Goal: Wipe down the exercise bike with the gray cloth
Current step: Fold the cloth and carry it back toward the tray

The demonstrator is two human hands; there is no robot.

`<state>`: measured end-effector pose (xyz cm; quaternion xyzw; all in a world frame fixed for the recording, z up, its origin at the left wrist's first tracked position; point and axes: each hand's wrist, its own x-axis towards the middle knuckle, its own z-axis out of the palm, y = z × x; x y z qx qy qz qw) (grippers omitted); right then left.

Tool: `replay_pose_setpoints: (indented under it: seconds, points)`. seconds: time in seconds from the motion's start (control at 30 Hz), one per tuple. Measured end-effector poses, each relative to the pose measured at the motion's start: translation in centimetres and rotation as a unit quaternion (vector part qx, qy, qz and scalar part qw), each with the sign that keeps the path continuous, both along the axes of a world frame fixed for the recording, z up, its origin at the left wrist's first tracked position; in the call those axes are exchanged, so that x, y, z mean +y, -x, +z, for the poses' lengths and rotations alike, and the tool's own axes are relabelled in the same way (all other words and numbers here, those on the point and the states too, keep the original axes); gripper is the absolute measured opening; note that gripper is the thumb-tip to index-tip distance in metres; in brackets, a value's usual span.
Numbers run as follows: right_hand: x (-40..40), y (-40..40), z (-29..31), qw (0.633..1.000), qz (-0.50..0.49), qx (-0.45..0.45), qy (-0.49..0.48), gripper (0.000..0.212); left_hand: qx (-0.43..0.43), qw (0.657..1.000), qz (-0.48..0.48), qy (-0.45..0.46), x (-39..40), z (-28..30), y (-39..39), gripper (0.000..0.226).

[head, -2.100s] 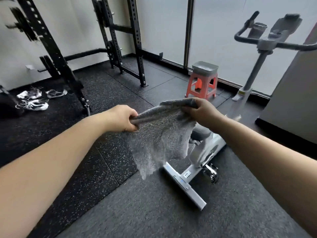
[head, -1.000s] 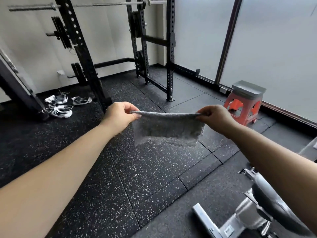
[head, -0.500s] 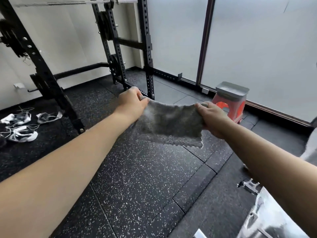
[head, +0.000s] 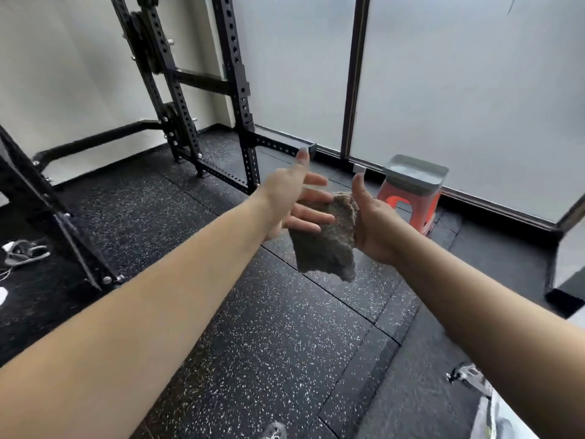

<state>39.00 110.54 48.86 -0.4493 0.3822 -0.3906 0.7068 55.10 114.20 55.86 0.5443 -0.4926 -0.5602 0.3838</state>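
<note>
The gray cloth [head: 326,245] hangs folded in front of me, at about half its earlier width, between both hands. My right hand [head: 375,224] holds it against the palm, thumb up, with its fingers hidden behind the cloth. My left hand [head: 294,201] has its fingers spread and lying flat on the cloth's left face, thumb raised. Only a blurred white and black piece of the exercise bike [head: 493,410] shows at the bottom right corner, below my right forearm.
A black power rack [head: 235,90] stands at the back left on the speckled rubber floor [head: 269,343]. An orange stool [head: 411,201] with a gray top sits by the frosted glass wall. Shoes [head: 23,251] lie at the far left.
The hands have come together, folding the spread cloth in half. My left hand let go of its edge and opened flat against the cloth. The view swung left, away from the bike.
</note>
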Motion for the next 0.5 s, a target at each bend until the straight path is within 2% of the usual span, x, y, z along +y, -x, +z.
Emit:
replay_pose_setpoints:
  seconds: [0.07, 0.1, 0.17, 0.2, 0.3, 0.33, 0.37, 0.43, 0.47, 0.5]
  points:
    - [-2.5, -0.3, 0.0, 0.997, 0.037, 0.007, 0.062, 0.026, -0.014, 0.997, 0.027, 0.065, -3.6, 0.0, -2.4, 0.058]
    - [-3.9, -0.5, 0.0, 0.996, 0.034, 0.010, 0.077, 0.016, -0.035, 0.993, 0.050, 0.105, -5.6, -0.2, -3.5, 0.051]
    - [-7.0, -0.7, -0.1, 0.997, 0.010, 0.008, 0.082, 0.029, -0.094, 0.980, 0.073, 0.158, -9.8, -1.5, -5.3, 0.040]
    - [-8.3, -0.8, 0.1, 0.997, -0.006, 0.004, 0.079, 0.031, -0.110, 0.981, 0.056, 0.149, -11.8, -2.3, -5.9, 0.045]
    - [-11.8, -0.3, 0.8, 0.995, -0.062, -0.023, 0.073, 0.032, -0.082, 0.991, -0.094, 0.046, -16.5, -4.1, -5.7, 0.081]
    - [-12.8, 0.1, 1.0, 0.994, -0.081, -0.024, 0.075, 0.035, -0.064, 0.989, -0.136, 0.014, -18.0, -4.6, -5.1, 0.084]
    - [-13.9, 0.6, 0.9, 0.992, -0.100, -0.032, 0.073, 0.037, -0.053, 0.985, -0.163, 0.001, -19.3, -4.7, -4.4, 0.079]
    - [-16.1, 2.1, 0.6, 0.987, -0.153, -0.014, 0.055, 0.042, -0.050, 0.984, -0.170, 0.026, -22.4, -5.0, -2.5, 0.047]
    - [-17.3, 3.2, 0.3, 0.983, -0.174, 0.036, 0.057, 0.048, -0.057, 0.983, -0.168, 0.056, -24.3, -5.0, -1.2, 0.031]
    - [-17.3, 3.7, 0.1, 0.974, -0.173, 0.126, 0.075, 0.055, -0.075, 0.980, -0.157, 0.100, -24.6, -4.7, -0.7, 0.019]
